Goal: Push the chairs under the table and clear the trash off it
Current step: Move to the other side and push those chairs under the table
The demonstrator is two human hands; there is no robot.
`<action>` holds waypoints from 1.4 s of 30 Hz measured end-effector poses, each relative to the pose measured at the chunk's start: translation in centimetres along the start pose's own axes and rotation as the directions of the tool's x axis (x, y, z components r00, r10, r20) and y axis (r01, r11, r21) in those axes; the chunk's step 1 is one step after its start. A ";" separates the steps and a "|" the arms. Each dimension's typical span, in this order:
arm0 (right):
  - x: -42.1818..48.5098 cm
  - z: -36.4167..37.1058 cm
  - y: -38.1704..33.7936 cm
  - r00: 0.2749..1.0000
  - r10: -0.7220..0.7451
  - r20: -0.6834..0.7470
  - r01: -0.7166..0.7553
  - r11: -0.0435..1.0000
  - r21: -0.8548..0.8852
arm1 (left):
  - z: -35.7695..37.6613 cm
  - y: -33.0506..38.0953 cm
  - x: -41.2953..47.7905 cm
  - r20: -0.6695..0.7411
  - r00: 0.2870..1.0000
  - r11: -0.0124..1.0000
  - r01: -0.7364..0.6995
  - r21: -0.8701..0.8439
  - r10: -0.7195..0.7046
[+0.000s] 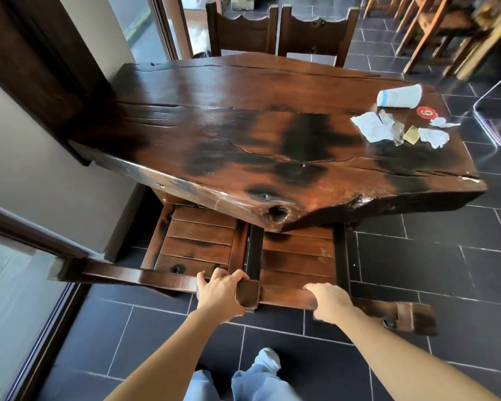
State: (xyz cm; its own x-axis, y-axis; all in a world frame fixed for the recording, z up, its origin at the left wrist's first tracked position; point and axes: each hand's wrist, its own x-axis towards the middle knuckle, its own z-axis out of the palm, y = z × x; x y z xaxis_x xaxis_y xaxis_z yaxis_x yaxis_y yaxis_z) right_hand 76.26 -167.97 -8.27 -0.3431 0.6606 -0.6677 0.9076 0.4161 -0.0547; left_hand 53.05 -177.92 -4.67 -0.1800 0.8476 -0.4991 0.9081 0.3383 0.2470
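Left hand (220, 290): fingers clenched over the top rail of the left dark wooden slatted chair (197, 244).
Right hand (329, 299): grasping the rail of the right dark wooden slatted chair (298, 256).
Chairs: seats partly under the near edge of the thick live-edge wooden bench (229, 134).
Open room: dark tiled floor (417, 256) to the right.
Trash: tipped white paper cup (399, 96) and crumpled white napkins (372, 128) at the bench's far right corner.

One table (243, 134). Four chairs at it: two near (197, 241) (298, 256), two far (240, 30) (315, 33). On the table's right end: one paper cup (399, 96), three crumpled white papers (370, 127) (434, 137) (443, 122), one red round sticker (425, 112), one yellow scrap (412, 134). Two hands (220, 293) (330, 299).
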 end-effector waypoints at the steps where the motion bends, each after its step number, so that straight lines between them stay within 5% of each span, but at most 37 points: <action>1: 0.2 -0.1 -0.1 1.000 -0.016 0.011 0.016 1.000 0.014 | 0.0 -0.2 0.1 -0.004 1.000 1.000 -0.017 -0.006 0.017; 5: 0.8 -1.1 0.0 0.989 -0.021 0.143 0.004 0.993 0.118 | -0.4 -2.5 -0.7 -0.091 0.988 0.985 -0.130 -0.110 0.121; 8: 1.3 -2.1 -0.1 0.973 0.016 0.230 -0.085 0.952 0.294 | -0.7 -7.6 -2.3 -0.222 0.973 0.969 -0.110 -0.220 0.060; 14: 1.1 -5.5 -7.1 0.998 -0.060 0.022 0.034 0.788 0.615 | -3.1 -22.4 -5.3 -0.308 0.896 0.947 0.295 -0.128 -0.321; 16: 0.6 -6.7 -11.5 0.984 -0.179 0.010 0.142 0.812 0.565 | -4.4 -26.9 -4.9 -0.332 0.880 0.939 0.336 -0.068 -0.339; 18: 0.3 -7.1 -15.8 0.961 -0.267 0.068 0.230 0.914 0.334 | -6.0 -30.3 -3.8 -0.284 0.897 0.936 0.352 -0.001 -0.338; 21: 0.5 -7.5 -20.0 0.968 -0.198 0.156 0.211 0.975 -0.074 | -8.2 -32.6 -1.8 -0.139 0.927 0.926 0.363 0.102 -0.348; 23: 1.1 -7.2 -21.2 0.970 -0.132 0.203 0.168 0.970 -0.174 | -8.8 -33.6 -0.2 -0.018 0.940 0.927 0.340 0.159 -0.341; 30: 0.4 -5.9 -22.0 0.990 -0.094 0.103 0.095 0.995 -0.003 | -9.9 -34.3 0.0 -0.004 0.986 0.951 0.159 0.266 -0.164; 36: -0.7 -5.6 -23.0 0.998 -0.045 0.037 0.048 0.996 -0.077 | -10.9 -33.9 -1.2 -0.015 0.992 0.942 0.126 0.312 -0.128; 42: -1.7 -4.4 -23.1 0.984 -0.136 0.112 0.157 0.965 -0.210 | -10.4 -33.7 -3.4 0.038 0.994 0.937 0.081 0.339 -0.099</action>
State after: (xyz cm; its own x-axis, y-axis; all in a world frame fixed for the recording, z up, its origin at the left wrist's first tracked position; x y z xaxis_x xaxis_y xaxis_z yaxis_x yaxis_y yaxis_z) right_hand 54.86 -175.94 -2.61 -0.4342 0.5240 -0.7327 0.7714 0.6363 -0.0021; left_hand 19.09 -187.94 -2.71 -0.2549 0.7936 -0.5524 0.9648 0.2473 -0.0900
